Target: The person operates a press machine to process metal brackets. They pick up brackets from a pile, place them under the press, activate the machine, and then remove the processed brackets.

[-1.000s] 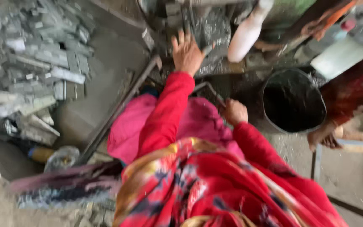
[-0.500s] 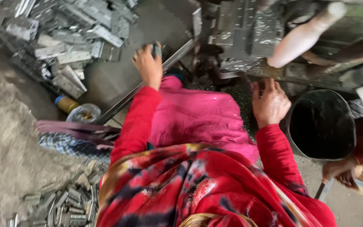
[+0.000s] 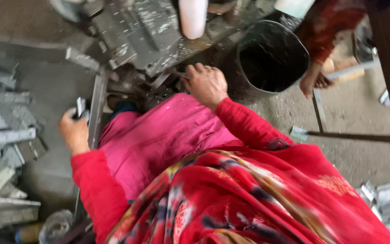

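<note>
My left hand (image 3: 73, 131) is low on the left, closed around a small flat grey metal piece (image 3: 80, 107), beside a long metal bar (image 3: 97, 97). My right hand (image 3: 206, 83) rests with curled fingers at the front of a grimy grey metal machine (image 3: 132, 31). A thin metal piece (image 3: 180, 74) sticks out from its fingers toward the machine. Both arms wear red sleeves, over a pink garment and a red patterned cloth on my lap.
A heap of grey metal pieces (image 3: 5, 135) lies on the left floor. A black bucket (image 3: 271, 58) stands right of the machine, with another person's hand (image 3: 314, 80) beside it. A white cylinder (image 3: 192, 16) hangs above. More metal pieces (image 3: 384, 199) sit lower right.
My left hand has drawn back from the bar toward my side, now with a small metal piece in it. My right hand moved forward and curled at the machine. The view shifted left.
</note>
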